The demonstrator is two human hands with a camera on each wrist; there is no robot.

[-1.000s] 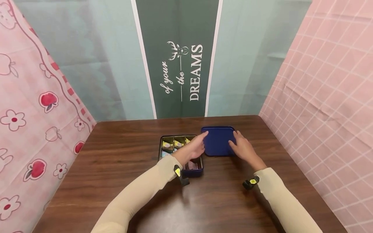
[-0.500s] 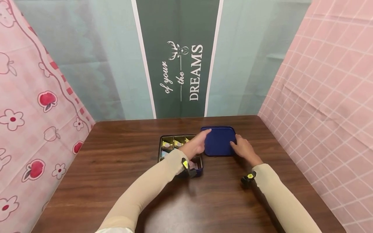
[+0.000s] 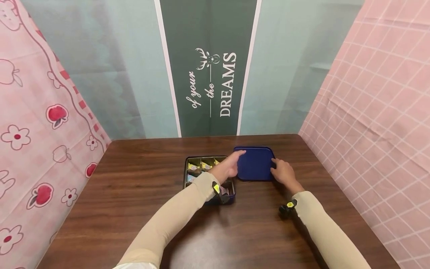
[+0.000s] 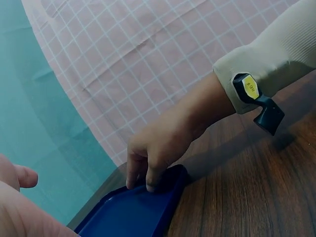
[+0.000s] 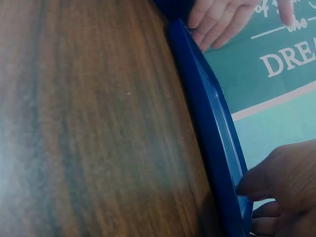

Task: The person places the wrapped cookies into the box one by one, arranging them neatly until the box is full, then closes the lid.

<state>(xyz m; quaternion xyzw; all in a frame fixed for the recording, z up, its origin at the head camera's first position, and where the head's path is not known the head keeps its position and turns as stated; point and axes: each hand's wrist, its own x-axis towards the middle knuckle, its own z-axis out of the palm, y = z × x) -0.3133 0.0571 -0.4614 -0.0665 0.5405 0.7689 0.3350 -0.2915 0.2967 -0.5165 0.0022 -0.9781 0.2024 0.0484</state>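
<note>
A dark blue rectangular lid [image 3: 255, 164] lies on the table, its raised rim facing up. At its right edge my right hand [image 3: 284, 172] pinches the rim, thumb inside and fingers outside, as the right wrist view shows. My left hand [image 3: 229, 166] is at the lid's left edge with its thumb held apart; its fingers look straight in the right wrist view. Whether they touch the rim I cannot tell. Under the left forearm stands a dark blue box [image 3: 185, 175], divided into compartments with small yellow, blue and pink wrapped pieces [image 3: 193, 166]. Hand and wrist hide part of it.
The brown wooden table [image 3: 141, 194] reaches back to a green cloth [image 3: 208, 33] with printed white words. A pink checked cloth [image 3: 376, 112] hangs at the right, and a pink apple-patterned cloth [image 3: 37, 149] at the left. Each wrist wears a black camera mount.
My right hand has shifted slightly right and its thumb and fingers have closed on the lid's rim. The left hand has moved a little right, closer over the lid's left edge.
</note>
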